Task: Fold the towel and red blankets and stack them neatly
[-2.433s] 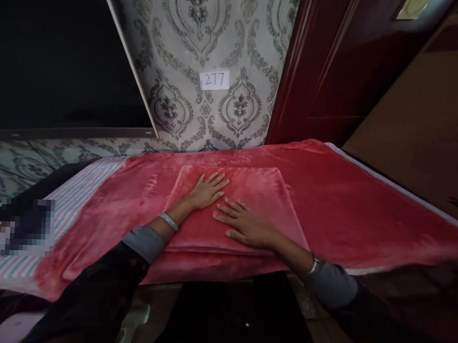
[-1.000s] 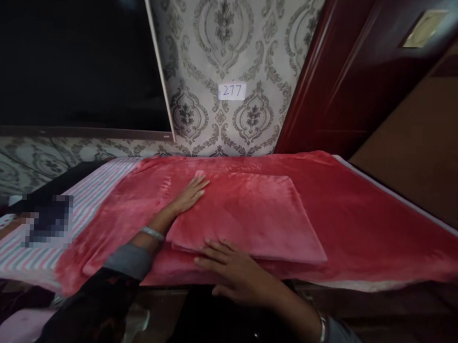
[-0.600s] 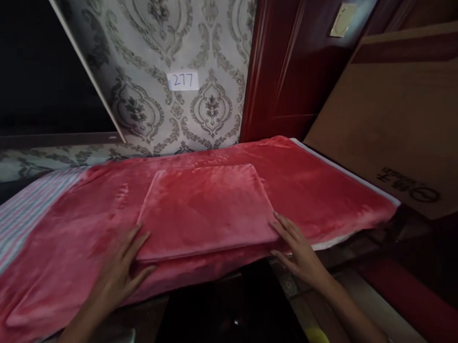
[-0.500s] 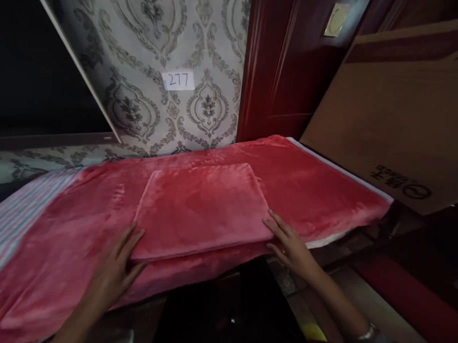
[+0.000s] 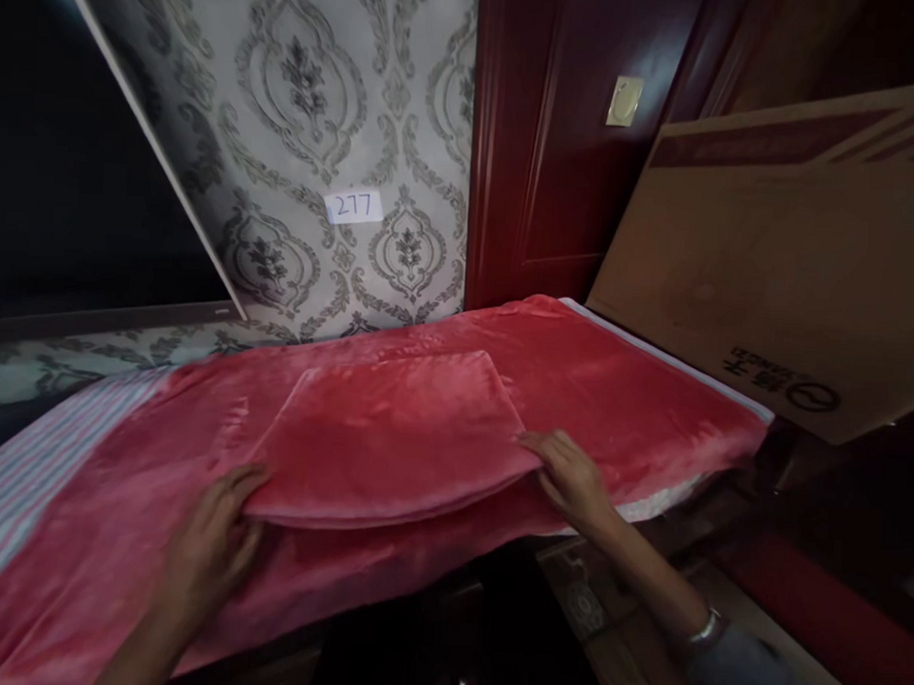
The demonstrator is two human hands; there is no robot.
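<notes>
A red plush cloth, folded into a flat rectangle, lies on a larger red plush blanket. At its near left corner my left hand is closed, the edge pinched between thumb and fingers. My right hand is closed on the near right corner, its thumb partly hidden underneath. Between the two hands the front edge sags a little and stands slightly off the blanket, while the far edge rests flat.
A striped cloth shows beneath the blanket at the left. Behind are a dark screen and a patterned wall with a paper marked 277. A large cardboard box leans at the right, beside a dark red door panel.
Both hands have gone from lying spread against the folded cloth's sides to gripping its near corners. The cloth's front edge has lifted slightly. The camera view has tilted up a little.
</notes>
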